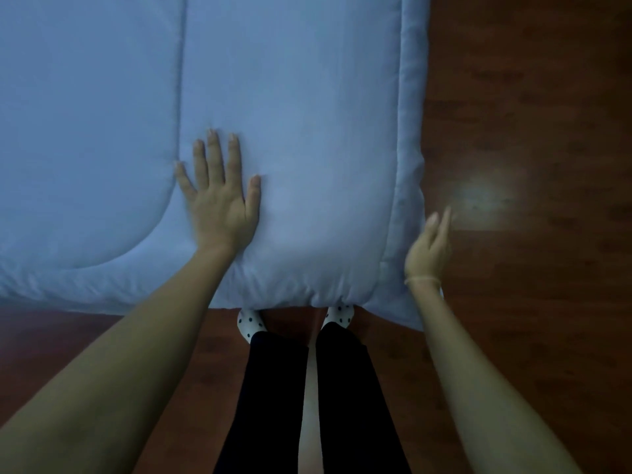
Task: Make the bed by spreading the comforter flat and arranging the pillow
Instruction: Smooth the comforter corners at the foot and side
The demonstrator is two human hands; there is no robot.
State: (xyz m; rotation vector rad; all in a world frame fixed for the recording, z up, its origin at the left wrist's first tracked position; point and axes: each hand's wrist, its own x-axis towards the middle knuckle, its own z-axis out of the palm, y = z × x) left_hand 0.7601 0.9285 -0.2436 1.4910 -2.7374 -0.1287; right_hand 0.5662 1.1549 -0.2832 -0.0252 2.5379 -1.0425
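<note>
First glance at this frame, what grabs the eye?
The pale blue comforter fills the upper left, its corner hanging over the dark wood floor. The left hand presses flat on it with fingers spread; the right hand is open at its right edge. Polka-dot socks peek out below.

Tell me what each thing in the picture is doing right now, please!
comforter: spread flat, its corner hanging over the bed's edge.
left hand: open, palm pressing flat on the comforter.
right hand: open, fingers straight, beside the comforter's side edge; contact cannot be told.
socks: on the feet, toes tucked under the comforter's edge.
floor: bare wood with a light glare.
</note>
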